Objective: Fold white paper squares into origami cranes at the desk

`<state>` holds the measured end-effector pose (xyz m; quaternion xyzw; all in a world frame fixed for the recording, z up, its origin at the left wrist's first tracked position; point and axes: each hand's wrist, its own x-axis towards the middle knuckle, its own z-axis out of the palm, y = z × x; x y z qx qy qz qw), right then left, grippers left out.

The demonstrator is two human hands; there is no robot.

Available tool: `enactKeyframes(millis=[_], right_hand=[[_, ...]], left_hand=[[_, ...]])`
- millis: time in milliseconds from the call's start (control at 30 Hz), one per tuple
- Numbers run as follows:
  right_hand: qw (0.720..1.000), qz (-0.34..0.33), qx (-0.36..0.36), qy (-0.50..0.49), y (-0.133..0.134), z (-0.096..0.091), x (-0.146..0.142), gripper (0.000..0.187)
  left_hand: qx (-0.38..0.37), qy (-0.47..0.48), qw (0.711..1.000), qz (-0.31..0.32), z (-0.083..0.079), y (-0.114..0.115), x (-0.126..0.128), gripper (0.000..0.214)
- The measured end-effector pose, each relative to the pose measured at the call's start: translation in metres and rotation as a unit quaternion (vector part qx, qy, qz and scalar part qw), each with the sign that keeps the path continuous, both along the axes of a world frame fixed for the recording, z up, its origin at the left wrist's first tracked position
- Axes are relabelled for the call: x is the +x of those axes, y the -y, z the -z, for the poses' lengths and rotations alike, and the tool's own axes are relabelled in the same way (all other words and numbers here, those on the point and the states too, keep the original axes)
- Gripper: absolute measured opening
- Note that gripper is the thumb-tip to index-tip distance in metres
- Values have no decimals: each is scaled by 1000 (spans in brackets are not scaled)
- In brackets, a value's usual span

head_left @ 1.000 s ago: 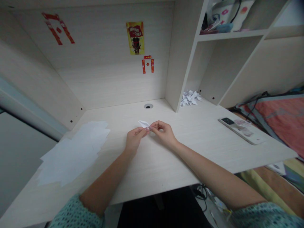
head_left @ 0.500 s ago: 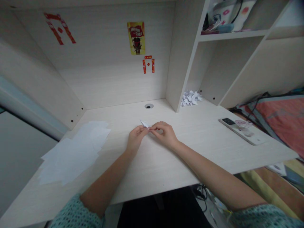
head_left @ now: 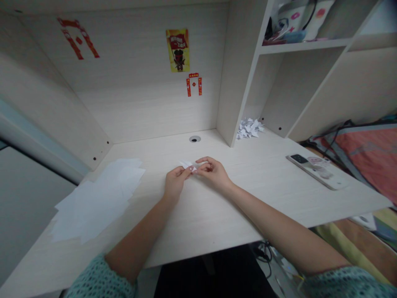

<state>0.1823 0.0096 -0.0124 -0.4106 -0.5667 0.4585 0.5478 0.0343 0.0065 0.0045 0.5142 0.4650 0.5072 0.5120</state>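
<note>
A small piece of folded white paper [head_left: 187, 164] is pinched between my two hands, just above the middle of the desk. My left hand [head_left: 176, 179] grips its near left side with thumb and fingers. At its right end, the thumb and index finger of my right hand [head_left: 214, 173] close on the paper, the other fingers curled loosely. My fingertips cover part of the folds. To the left lies a spread stack of white paper sheets [head_left: 99, 198]. A heap of small folded white paper pieces [head_left: 249, 128] sits in the cubby at the back right.
On the right of the desk [head_left: 198, 223] lies a phone [head_left: 316, 171] with its camera side up. A round cable hole [head_left: 194, 139] is near the back panel. An upright divider [head_left: 240, 82] stands right of it. Red cloth [head_left: 366, 153] lies beyond the desk's right edge.
The folded paper has tipped lower and flatter between my fingers. My right index finger has lifted slightly, and my left hand has shifted a little to the left.
</note>
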Motion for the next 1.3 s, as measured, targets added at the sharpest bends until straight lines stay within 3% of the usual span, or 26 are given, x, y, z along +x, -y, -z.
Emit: enactKeyframes(millis=[167, 467, 767, 967, 1300], right_hand=[[997, -42, -58, -10, -2, 2, 1, 32], [996, 37, 9, 85, 0, 0, -2, 29], [998, -16, -59, 21, 0, 6, -3, 31], [996, -38, -81, 11, 0, 7, -4, 29], [990, -44, -32, 129, 0, 11, -3, 37]], left_hand=[[29, -19, 999, -12, -3, 1, 1, 25], [28, -18, 999, -23, 0, 0, 1, 25], [60, -29, 997, -42, -1, 2, 1, 23], [24, -14, 999, -36, 1, 0, 0, 20], [1, 16, 998, -61, -1, -2, -1, 23]])
